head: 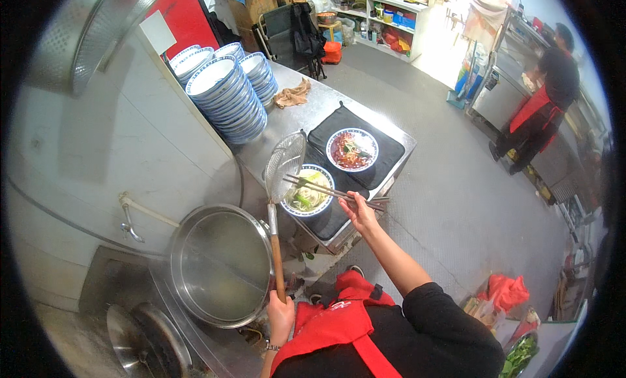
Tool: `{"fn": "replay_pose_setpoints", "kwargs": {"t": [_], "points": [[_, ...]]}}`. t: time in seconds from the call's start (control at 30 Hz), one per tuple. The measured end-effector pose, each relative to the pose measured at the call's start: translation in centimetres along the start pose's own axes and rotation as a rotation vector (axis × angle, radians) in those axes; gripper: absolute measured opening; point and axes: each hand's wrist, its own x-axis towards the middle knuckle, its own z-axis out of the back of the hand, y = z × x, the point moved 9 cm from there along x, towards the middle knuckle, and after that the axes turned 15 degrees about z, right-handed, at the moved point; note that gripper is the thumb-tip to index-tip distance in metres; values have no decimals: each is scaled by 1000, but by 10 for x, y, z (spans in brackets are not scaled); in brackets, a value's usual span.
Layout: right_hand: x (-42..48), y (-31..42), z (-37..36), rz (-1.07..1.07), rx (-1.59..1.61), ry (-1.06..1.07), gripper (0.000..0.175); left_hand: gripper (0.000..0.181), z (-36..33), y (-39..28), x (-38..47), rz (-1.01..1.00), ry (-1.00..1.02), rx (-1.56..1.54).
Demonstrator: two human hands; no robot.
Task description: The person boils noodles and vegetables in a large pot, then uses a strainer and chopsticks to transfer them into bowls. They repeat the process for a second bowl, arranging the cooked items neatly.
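Note:
My left hand grips the wooden handle of a wire-mesh strainer, whose tilted basket is beside and partly over a bowl of pale noodles with greens. In my right hand is a pair of long dark chopsticks, their tips reaching across that bowl towards the mesh. Whether the tips touch the noodles I cannot tell. Just beyond stands a second blue-and-white bowl with reddish broth and toppings. Both bowls rest on black padded mats.
Tall stacks of blue-rimmed bowls and a brown cloth occupy the steel table. A large steel pot of cloudy liquid stands at left, below a wall tap. Another person in a red apron works at the far right counter.

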Motion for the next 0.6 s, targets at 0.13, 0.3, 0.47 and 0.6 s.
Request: {"fn": "replay_pose_setpoints", "kwargs": {"t": [0.13, 0.3, 0.47, 0.6], "points": [[-7, -8, 11, -82, -3, 38, 32, 21, 4, -9, -4, -10, 30, 18], [0, 23, 32, 60, -71, -77, 34, 21, 26, -5, -19, -49, -55, 41], [6, 16, 18, 38, 42, 22, 35, 21, 16, 15, -19, -45, -8, -37], [-4, 20, 57, 88, -9, -161, 31, 19, 11, 33, -1, -64, -182, 3]]}}
